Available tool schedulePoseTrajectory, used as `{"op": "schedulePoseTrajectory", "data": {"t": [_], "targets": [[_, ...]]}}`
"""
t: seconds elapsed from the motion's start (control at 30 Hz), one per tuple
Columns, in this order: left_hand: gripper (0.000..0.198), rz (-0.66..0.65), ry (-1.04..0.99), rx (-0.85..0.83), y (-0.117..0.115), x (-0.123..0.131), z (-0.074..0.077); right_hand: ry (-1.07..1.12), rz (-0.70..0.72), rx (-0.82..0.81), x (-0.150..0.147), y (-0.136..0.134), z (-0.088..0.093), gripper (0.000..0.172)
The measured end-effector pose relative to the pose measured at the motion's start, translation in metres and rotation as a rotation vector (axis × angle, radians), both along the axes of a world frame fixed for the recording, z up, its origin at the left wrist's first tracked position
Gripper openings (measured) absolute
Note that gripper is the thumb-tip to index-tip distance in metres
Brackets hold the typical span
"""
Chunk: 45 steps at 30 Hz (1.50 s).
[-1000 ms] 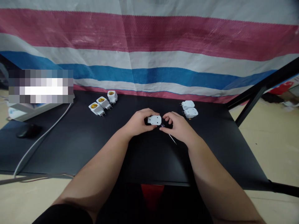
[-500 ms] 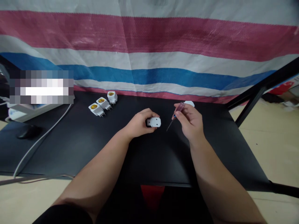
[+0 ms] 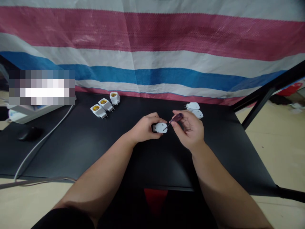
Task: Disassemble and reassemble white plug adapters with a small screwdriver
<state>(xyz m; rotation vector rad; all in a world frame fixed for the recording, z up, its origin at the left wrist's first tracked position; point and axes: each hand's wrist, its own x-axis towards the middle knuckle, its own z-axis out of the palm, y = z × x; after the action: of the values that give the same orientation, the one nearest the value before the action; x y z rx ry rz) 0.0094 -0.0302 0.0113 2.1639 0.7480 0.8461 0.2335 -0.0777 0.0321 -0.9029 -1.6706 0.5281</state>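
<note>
My left hand (image 3: 147,128) grips a white plug-in lamp socket (image 3: 161,128) by its sides, its flat face with small round holes turned up. In my right hand (image 3: 190,129) is a screwdriver (image 3: 177,117) with a purplish translucent handle, held between thumb and fingers. Its thin shaft slants down to the left, and the tip meets one hole in the socket's face. Just beyond my right hand lie two similar white sockets (image 3: 193,106), face up, one with prongs pointing left.
Several white plug-in sockets with gold-coloured openings (image 3: 104,102) stand at the back left of the black table (image 3: 95,159). A black mouse (image 3: 30,133), a grey cable (image 3: 44,141) and a white box (image 3: 33,114) are at far left. Behind hangs a striped sheet (image 3: 152,73).
My right hand has moved left and down, bringing the screwdriver tip onto the socket. My left hand and the socket have shifted slightly right. Both sockets behind my right hand now show.
</note>
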Motion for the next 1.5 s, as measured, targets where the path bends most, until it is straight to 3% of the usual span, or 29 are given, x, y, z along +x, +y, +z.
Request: {"op": "schedulePoseTrajectory", "data": {"t": [0.47, 0.8, 1.0, 1.2, 1.37, 1.5], "targets": [[0.048, -0.008, -0.029, -0.010, 0.000, 0.001, -0.003, -0.029, -0.058, 0.043, -0.002, -0.001, 0.001, 0.024], [0.040, -0.008, -0.022, 0.021, 0.001, 0.001, -0.001, -0.158, 0.003, 0.151, -0.004, -0.004, 0.007, 0.020], [0.031, -0.033, -0.014, -0.008, -0.001, 0.001, 0.001, -0.042, 0.139, -0.084, -0.002, -0.006, 0.006, 0.036], [0.022, -0.093, -0.008, -0.020, -0.003, 0.003, 0.005, 0.334, 0.340, -0.245, -0.013, -0.002, 0.000, 0.013], [0.024, -0.115, -0.013, -0.006, -0.005, 0.005, 0.003, 0.474, 0.330, -0.378, -0.023, 0.000, 0.005, 0.023], [0.025, -0.122, -0.061, -0.034, -0.006, 0.008, 0.001, 0.566, 0.451, -0.416, -0.022, -0.001, 0.008, 0.019]]}}
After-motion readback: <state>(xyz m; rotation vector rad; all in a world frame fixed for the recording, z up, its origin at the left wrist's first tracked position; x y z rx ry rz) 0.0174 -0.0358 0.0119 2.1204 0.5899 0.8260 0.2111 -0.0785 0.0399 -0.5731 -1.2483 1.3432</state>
